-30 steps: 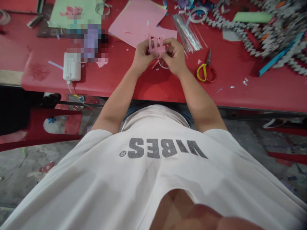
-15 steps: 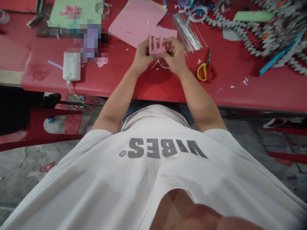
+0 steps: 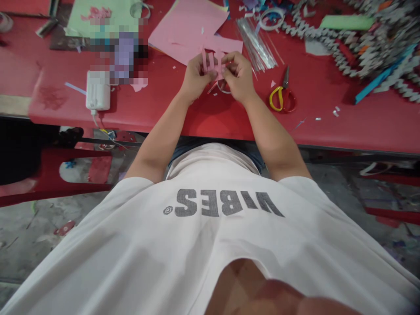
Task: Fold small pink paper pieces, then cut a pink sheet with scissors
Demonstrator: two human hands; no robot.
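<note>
Cut pink paper (image 3: pixel 219 65), one piece: a low band with narrow upright strips, held up in two hands to the left of the scissors (image 3: pixel 280 96) and slightly farther from the person.

Left hand (image 3: pixel 196 78): closed in a narrow pinch, thumb laid across the band, the fingers curled behind the strips; no gap shows between thumb and paper.

Right hand (image 3: pixel 240 78): nearer the scissors than the left; thumb and forefinger pinched on the paper's right end, remaining fingers loosely bent. Whether those bent fingers touch the paper cannot be told. Below this hand, a thin pale ring, partly hidden; whether it is held cannot be told.

Scissors: one pair, yellow and red handles, lying on the red table (image 3: pixel 210 118), blades pointing away from the person.

Pink sheet (image 3: pixel 193 26): flat, beyond the scissors and to their left.

Clear strips (image 3: pixel 257 46): a bundle, just beyond the scissors, leftward.

White box (image 3: pixel 98 95): with cable, well left of the scissors.

Grey garland (image 3: pixel 344 65): heaped, right of the scissors.
</note>
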